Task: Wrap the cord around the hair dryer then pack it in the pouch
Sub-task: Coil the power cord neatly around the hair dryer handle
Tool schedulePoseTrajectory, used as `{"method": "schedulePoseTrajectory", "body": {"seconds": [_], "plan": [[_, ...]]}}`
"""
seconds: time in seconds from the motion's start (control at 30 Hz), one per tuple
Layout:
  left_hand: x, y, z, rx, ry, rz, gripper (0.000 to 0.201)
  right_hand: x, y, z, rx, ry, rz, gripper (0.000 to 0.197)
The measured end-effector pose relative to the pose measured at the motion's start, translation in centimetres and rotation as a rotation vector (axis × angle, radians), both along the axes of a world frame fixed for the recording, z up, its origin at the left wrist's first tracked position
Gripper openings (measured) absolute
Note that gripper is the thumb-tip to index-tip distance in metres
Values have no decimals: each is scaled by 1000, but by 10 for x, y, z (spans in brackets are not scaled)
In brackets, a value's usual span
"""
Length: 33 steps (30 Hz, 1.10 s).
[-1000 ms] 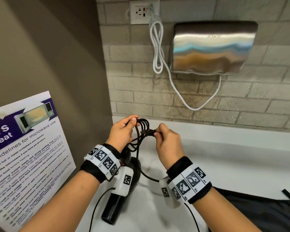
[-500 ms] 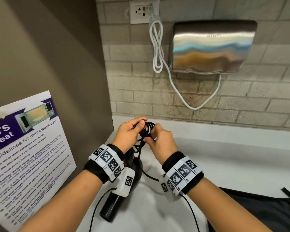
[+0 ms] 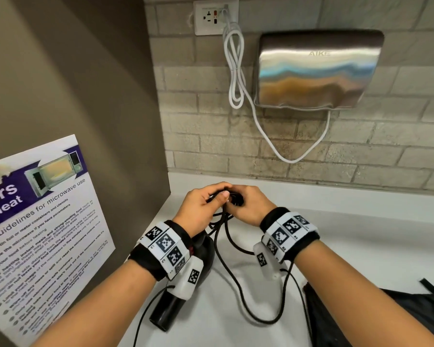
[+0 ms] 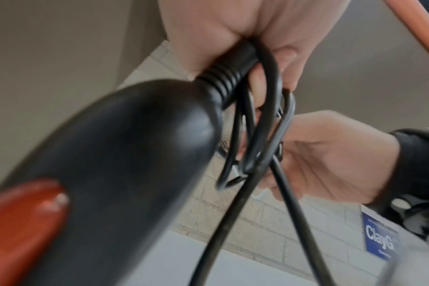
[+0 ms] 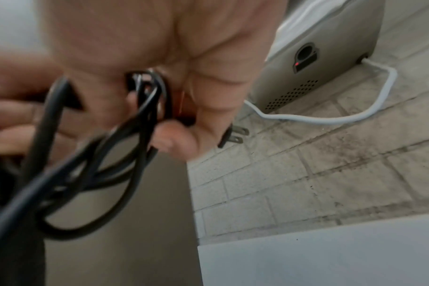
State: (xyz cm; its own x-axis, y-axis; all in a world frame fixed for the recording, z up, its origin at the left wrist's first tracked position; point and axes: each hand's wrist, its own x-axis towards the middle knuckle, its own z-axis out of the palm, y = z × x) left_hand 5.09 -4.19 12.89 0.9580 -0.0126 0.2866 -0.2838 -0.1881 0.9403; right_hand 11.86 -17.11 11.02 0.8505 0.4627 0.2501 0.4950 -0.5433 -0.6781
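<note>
Two hands meet above the white countertop (image 3: 361, 251): the left hand (image 3: 201, 209) clamps the gathered loops of thin black cord (image 3: 238, 291) at the tail of the glossy black hair dryer (image 4: 115, 164), its nozzle hanging down, while the right hand (image 3: 251, 206) pinches the two-pin plug (image 5: 233, 136) end against the bundle; coiling looks near done, one slack loop trails, and the dark fabric pouch (image 3: 386, 314) lies unfilled at right

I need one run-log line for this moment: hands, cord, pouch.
left hand: holds cord loops | right hand: holds plug end | cord: partly loose | pouch: lies on counter
</note>
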Motion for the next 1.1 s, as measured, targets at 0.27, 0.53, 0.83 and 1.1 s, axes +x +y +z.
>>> {"method": "schedulePoseTrajectory", "body": {"seconds": [0.27,0.53,0.83,1.1], "plan": [[2,14,0,69,-3,47,29,29,-48,9,-55,-42,-180,20],[17,23,-11,20,28,28,27,66,-101,-44,-527,299,-601,31],[24,18,-17,-66,24,6,21,19,-22,-46,-2,359,88,47],[23,20,-15,-48,16,38,23,19,0,-38,183,432,270,29]]}}
